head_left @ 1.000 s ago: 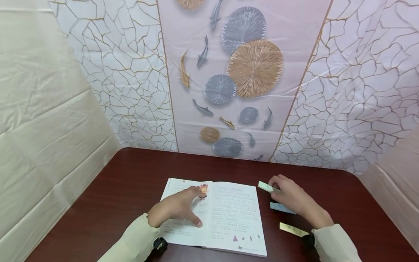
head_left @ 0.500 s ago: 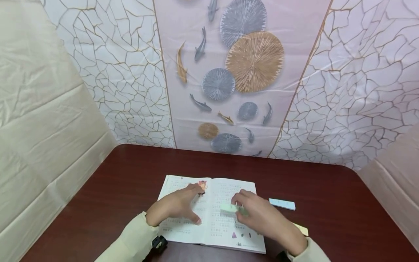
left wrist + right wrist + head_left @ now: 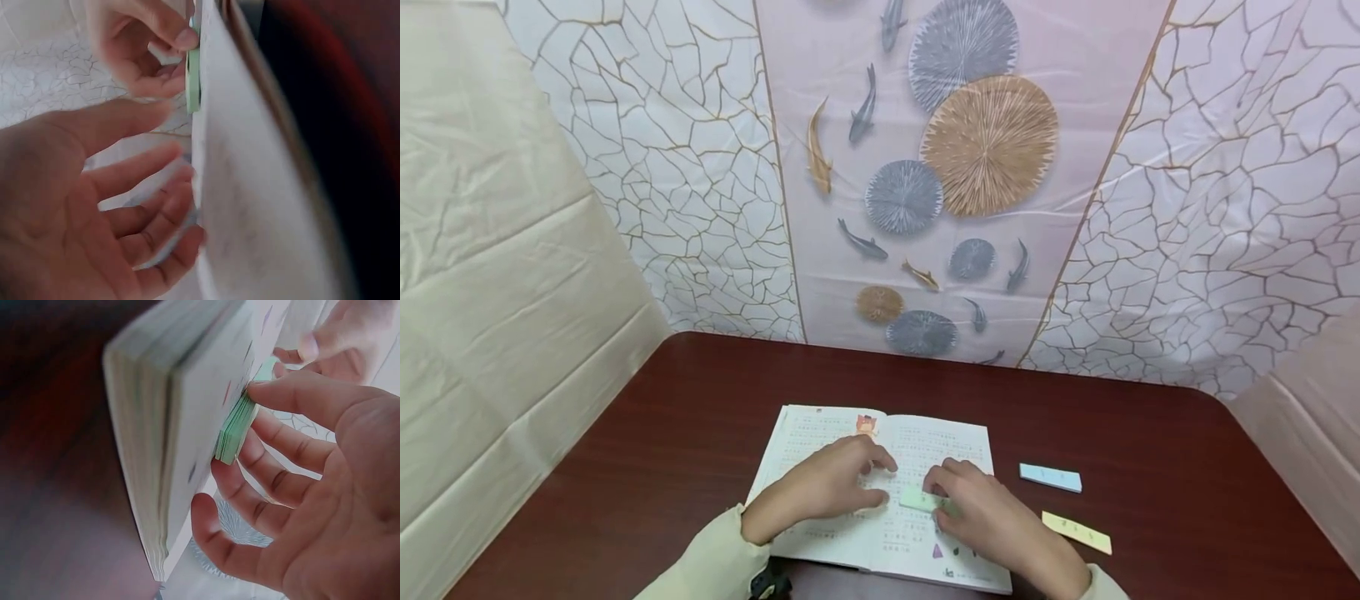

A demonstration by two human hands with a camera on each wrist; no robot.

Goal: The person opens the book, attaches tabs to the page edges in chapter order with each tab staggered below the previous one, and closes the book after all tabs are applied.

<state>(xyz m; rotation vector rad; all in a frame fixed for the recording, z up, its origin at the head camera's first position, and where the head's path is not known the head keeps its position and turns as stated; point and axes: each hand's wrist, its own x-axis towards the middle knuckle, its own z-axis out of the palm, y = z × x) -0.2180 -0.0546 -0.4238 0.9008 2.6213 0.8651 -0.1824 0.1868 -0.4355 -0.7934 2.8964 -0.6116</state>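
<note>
- Behind everything, filling the upper frame, you face a pale wall covering [image 3: 1097, 100] printed with gold-veined cracks, fish and round discs.
- Your dark red-brown table [image 3: 700, 400] spans the lower frame.
- On it, at lower centre, your white-paged paper book [image 3: 951, 433] lies spread, lines of print on both pages.
- Your left hand [image 3: 827, 485] is over the left page, fingers parted and holding nothing; you can't tell whether its fingertips touch the paper.
- Your right hand [image 3: 983, 512], over the right page, pinches a pale green rectangular paper pad [image 3: 916, 499] between thumb and fingers, down against that page.
- At lower right, a yellow rectangular pad [image 3: 1077, 532] and a light blue one [image 3: 1050, 477] lie apart beside the book.
</note>
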